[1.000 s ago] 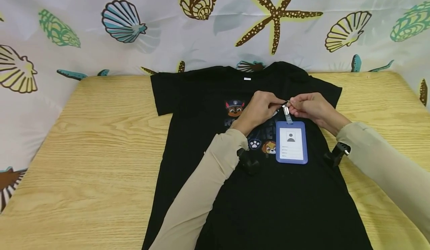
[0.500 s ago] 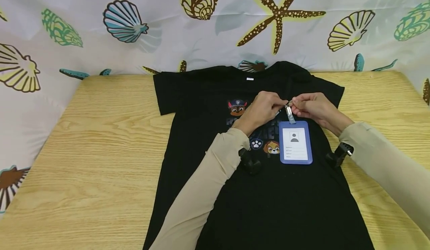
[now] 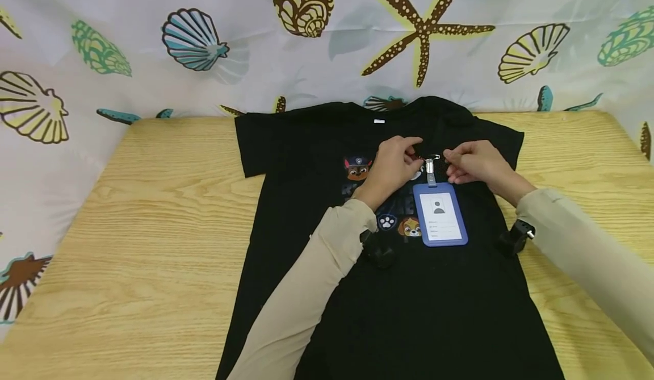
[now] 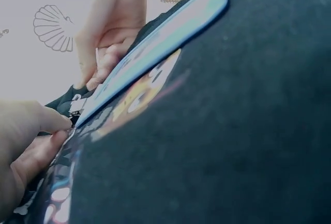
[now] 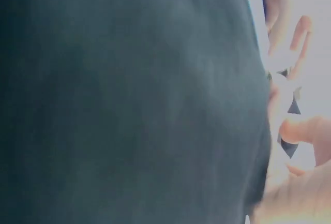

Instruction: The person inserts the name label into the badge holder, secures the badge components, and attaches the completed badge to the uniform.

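A blue badge holder (image 3: pixel 441 242) with an ID card lies on a black T-shirt (image 3: pixel 434 306). Its metal clip and pin (image 3: pixel 430 165) stick up toward the collar, between the two hands. To the left of the clip is my left hand (image 3: pixel 392 167), index finger stretched out and raised apart from the thumb, whose tip lies close to the clip. My right hand (image 3: pixel 477 164) hovers just right of the pin, fingers loosely bent, with a small gap to it. In the left wrist view both hands' fingertips frame the clip (image 4: pixel 77 105); contact is unclear. The right wrist view is blurred and overexposed.
The shirt is spread on a wooden table (image 3: pixel 168 226), with cartoon dog prints (image 3: pixel 357 167) on its chest. Behind hangs a white cloth with shells and starfish (image 3: pixel 421 28). Black wrist cameras (image 3: pixel 378 249) sit under both sleeves.
Earlier both hands pinched the pin; now the right hand has come off it and the left index finger has lifted. The badge has shifted slightly left and tilted.
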